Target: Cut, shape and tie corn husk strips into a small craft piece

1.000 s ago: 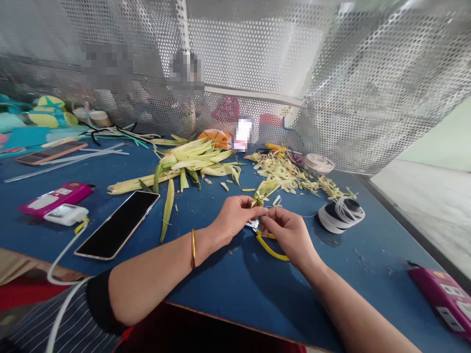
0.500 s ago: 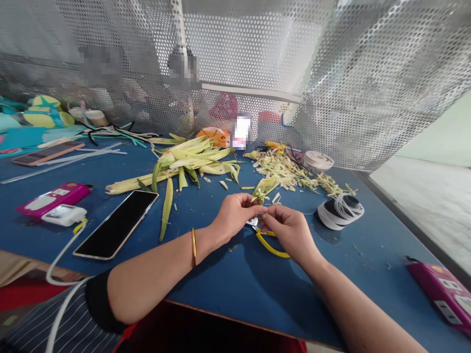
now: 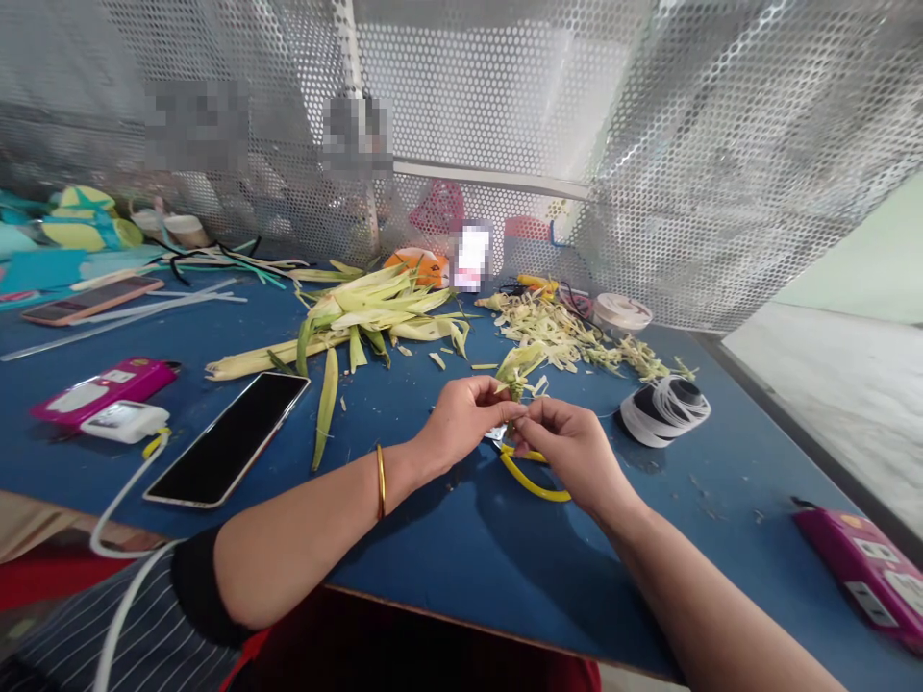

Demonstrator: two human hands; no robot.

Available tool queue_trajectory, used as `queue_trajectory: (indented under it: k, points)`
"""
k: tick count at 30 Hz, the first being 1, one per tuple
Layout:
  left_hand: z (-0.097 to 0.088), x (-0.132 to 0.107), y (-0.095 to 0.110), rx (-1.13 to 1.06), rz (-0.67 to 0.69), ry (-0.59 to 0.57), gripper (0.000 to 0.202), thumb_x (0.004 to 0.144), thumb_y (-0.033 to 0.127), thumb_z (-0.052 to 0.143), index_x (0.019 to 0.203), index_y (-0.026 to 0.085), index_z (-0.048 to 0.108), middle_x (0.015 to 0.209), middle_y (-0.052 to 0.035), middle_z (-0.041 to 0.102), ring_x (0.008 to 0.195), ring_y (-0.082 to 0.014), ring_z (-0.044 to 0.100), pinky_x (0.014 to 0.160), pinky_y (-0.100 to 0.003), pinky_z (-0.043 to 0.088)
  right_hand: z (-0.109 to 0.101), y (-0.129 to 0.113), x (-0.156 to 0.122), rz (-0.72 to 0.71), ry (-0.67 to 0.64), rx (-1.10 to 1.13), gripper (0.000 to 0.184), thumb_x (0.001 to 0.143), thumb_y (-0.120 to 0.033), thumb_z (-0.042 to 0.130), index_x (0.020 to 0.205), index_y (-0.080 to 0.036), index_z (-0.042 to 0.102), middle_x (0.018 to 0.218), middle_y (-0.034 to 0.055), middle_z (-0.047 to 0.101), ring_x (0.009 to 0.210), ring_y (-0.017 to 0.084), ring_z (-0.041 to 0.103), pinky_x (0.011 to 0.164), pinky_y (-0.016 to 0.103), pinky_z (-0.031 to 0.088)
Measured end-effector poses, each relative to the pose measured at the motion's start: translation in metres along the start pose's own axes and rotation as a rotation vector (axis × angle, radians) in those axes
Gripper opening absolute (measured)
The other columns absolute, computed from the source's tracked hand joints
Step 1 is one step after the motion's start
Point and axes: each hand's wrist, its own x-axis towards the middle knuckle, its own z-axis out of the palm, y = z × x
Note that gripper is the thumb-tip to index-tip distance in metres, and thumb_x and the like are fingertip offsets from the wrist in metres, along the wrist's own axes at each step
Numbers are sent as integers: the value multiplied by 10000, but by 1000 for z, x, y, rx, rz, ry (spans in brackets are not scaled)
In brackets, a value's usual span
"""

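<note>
My left hand (image 3: 461, 420) and my right hand (image 3: 569, 444) meet above the blue table (image 3: 447, 548), fingertips pinched together. Between them they grip a small bundle of pale green leaf strips (image 3: 517, 365) that fans up and away from the fingers. A thin white thread runs from my right hand toward the spool of white thread (image 3: 664, 410) at the right. Yellow-handled scissors (image 3: 530, 479) lie on the table just under my hands. A gold bangle (image 3: 380, 481) sits on my left wrist.
Long green and yellow leaves (image 3: 367, 317) lie behind my hands, with a heap of leaf trimmings (image 3: 569, 341) to their right. A black phone (image 3: 231, 437), a pink device (image 3: 105, 384) and a white charger (image 3: 126, 420) lie left. A pink device (image 3: 865, 572) sits at the right edge. Perforated metal screens (image 3: 649, 144) wall the back.
My hands have stayed pinched on the leaf bundle, shifting only slightly; the fingertips have drawn a little closer together.
</note>
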Motion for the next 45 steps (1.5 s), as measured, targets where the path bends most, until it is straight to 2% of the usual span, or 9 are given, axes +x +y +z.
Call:
queue_trajectory:
  k: [6,11,15,18,22,28,33,38,45]
  points:
    - [-2,0,5,-28,-19,-60,327,634,378,795,671,154,559,626,43,537,600,-93,494,585,-239,411,-4,-5,1,13,-46,65,183,713,-332,654,625,-179,609,561,0,639,539,137,601,591,254,468]
    - [-4,-1,5,-54,-67,-114,310,645,372,787,687,146,580,653,31,557,614,-94,502,606,-246,422,-4,-1,0,-60,-52,-84,179,737,-316,621,619,-195,563,569,-9,611,556,132,555,560,246,456]
    - [-4,0,2,14,-56,-82,342,630,401,803,681,145,583,634,35,544,611,-95,491,601,-243,407,-2,2,0,-74,23,-171,187,712,-297,628,583,-201,533,545,-25,555,550,125,508,541,242,443]
    - [-3,0,2,5,-21,-38,373,609,429,822,698,145,597,642,37,560,622,-94,501,615,-237,414,-3,-1,0,-15,26,-38,197,718,-338,653,606,-192,582,546,-12,593,542,130,535,564,259,456]
    - [-2,-1,4,-72,-86,-38,392,698,517,742,708,148,612,647,12,607,624,-101,551,656,-248,452,-7,-7,1,40,58,153,252,712,-418,702,663,-177,644,591,15,649,543,144,590,569,270,463]
    - [-3,-3,1,-74,-108,-102,212,660,300,793,721,140,669,699,-18,682,690,-124,627,739,-272,497,-9,-8,2,43,115,184,288,700,-448,753,681,-171,675,563,14,649,541,141,583,546,259,443]
    - [-3,-4,8,-55,-135,-67,102,728,243,717,720,143,696,676,-29,707,659,-127,637,739,-280,517,-10,-8,3,55,105,269,286,665,-436,781,685,-168,684,586,4,653,528,135,582,573,279,480]
    - [-2,-5,11,-47,-143,-50,105,753,238,680,713,143,701,661,-33,711,632,-121,630,732,-276,520,-10,-8,4,73,97,273,278,647,-424,780,704,-168,686,589,9,661,531,140,586,580,287,488]
    - [-5,-3,1,224,48,-11,121,759,255,636,723,164,707,720,-35,727,710,-168,669,693,-267,506,-9,-6,4,92,61,267,243,647,-385,778,726,-170,698,627,16,683,562,131,595,566,249,473]
